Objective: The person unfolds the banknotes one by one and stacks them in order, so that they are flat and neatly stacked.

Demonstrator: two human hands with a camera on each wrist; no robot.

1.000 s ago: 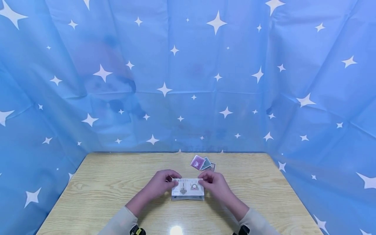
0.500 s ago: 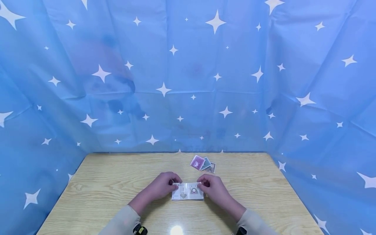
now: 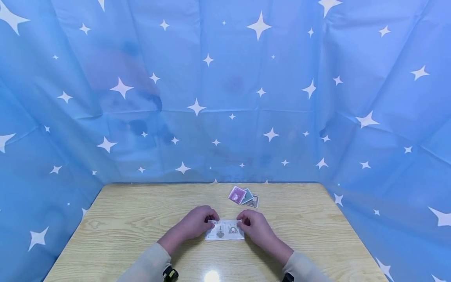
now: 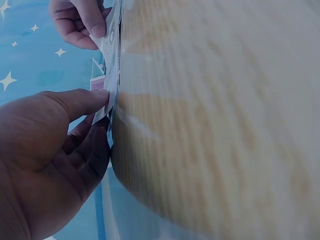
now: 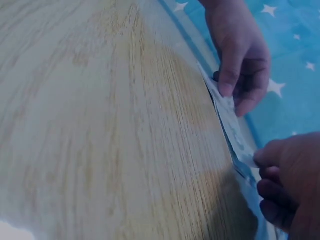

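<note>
Cream fabric covers both forearms, the left sleeve (image 3: 146,266) and the right sleeve (image 3: 305,268) reaching in from the near side; a black wrist device with yellow marks (image 3: 170,273) sits by the left cuff, and a plain black wrist device (image 3: 288,277) by the right; beyond them a white patch of glare (image 3: 211,276) shines on the pale wood-grain table (image 3: 141,207); past it, midway between the hands, lies a white rectangular paper piece with small grey drawings (image 3: 225,232); the left hand (image 3: 195,222) pinches its far left corner between thumb and curled fingers, while the right hand (image 3: 257,227) pinches the far right corner likewise; farther off, a magenta square card (image 3: 237,194) overlaps a grey-green card (image 3: 248,196), with a brownish-grey card (image 3: 254,201) partly beneath; behind the table's far edge hangs a creased blue cloth backdrop printed with white four-pointed stars (image 3: 232,86).
</note>
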